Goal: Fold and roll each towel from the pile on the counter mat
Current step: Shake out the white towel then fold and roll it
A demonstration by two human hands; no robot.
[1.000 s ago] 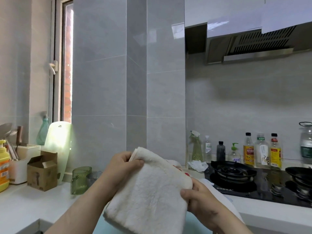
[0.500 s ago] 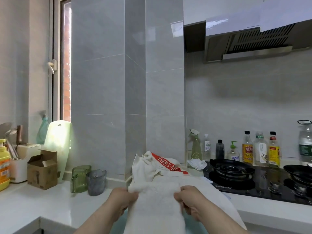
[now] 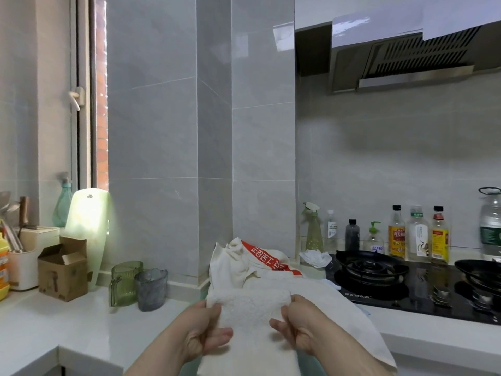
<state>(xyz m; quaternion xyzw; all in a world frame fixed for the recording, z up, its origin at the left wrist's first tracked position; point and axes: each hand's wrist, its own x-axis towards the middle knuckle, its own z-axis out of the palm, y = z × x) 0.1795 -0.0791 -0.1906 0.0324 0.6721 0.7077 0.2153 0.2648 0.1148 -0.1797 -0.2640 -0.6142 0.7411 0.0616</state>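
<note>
A fluffy white towel (image 3: 250,321) lies folded into a long strip in front of me, its far end turned over into a thick fold. My left hand (image 3: 202,332) pinches that far end at its left corner. My right hand (image 3: 301,325) pinches it at the right corner. Behind them sits the pile of towels (image 3: 244,263), white cloth with a red printed band (image 3: 269,260). Another pale cloth (image 3: 349,321) spreads out under the strip to the right. The mat (image 3: 311,367) shows only as pale green slivers beside the strip.
Two plastic cups, green (image 3: 124,283) and grey (image 3: 150,289), stand left of the pile. A cardboard box (image 3: 63,270) and utensil holder (image 3: 25,256) sit at far left. The black gas hob (image 3: 379,278) and several bottles (image 3: 397,236) are on the right.
The towel came down from chest height to the counter and now lies as a strip. Both hands shifted to its far end, and that end has been turned over.
</note>
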